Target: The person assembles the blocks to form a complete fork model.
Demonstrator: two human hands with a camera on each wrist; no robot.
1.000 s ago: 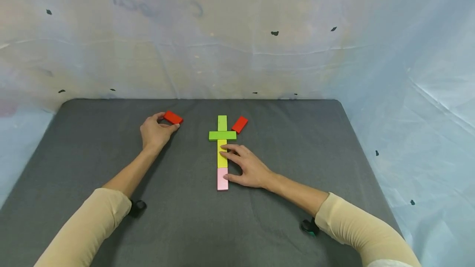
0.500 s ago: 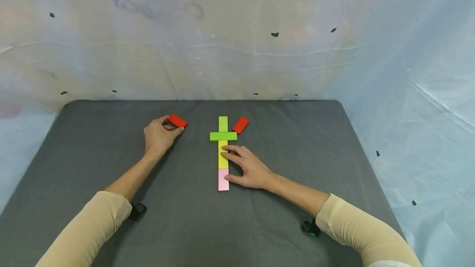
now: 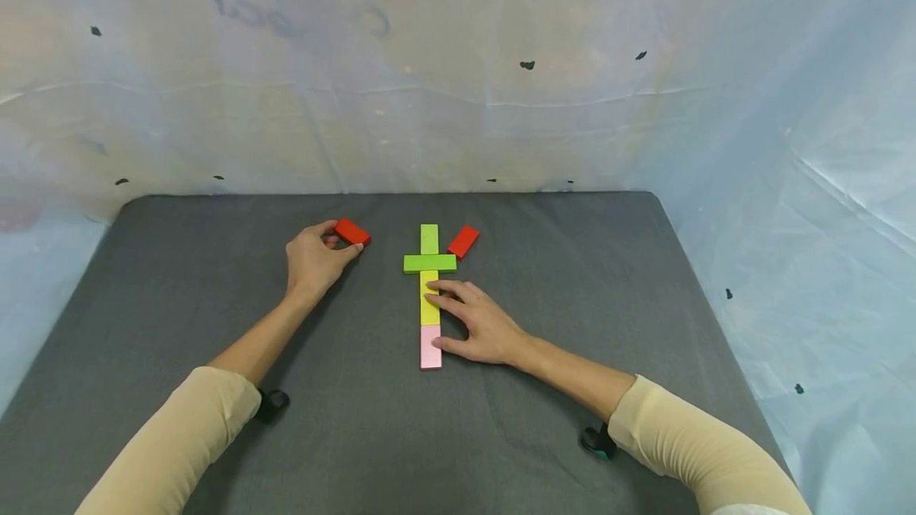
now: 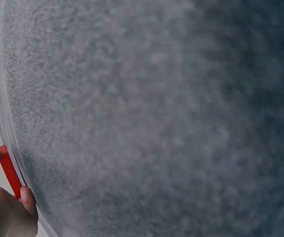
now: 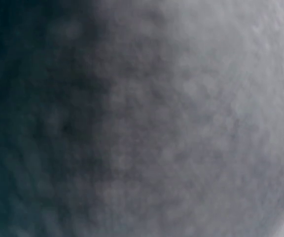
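The red block (image 3: pixel 353 232) sits on the grey mat (image 3: pixel 179 300) toward its far side, left of the coloured row, and the left hand (image 3: pixel 315 258) pinches it — thumb on the far edge, fingertips on the near edge. The left wrist view shows the same block (image 4: pixel 10 171) as a thin red strip caught between thumb and a fingertip, low against the mat.

To the right lies a straight row of flat blocks: a pink block (image 3: pixel 430 346) nearest the person, a yellow block (image 3: pixel 428 302) touching it, then a light green block (image 3: pixel 428 238) at the far end, with a green block (image 3: pixel 429 263) laid crosswise over the row. The right hand (image 3: pixel 478 322) rests flat with fingers spread — fingertips on the yellow block, thumb against the pink one's right edge. A second red block (image 3: pixel 463 241) lies tilted just right of the row's far end, untouched. The right wrist view shows only blurred grey mat
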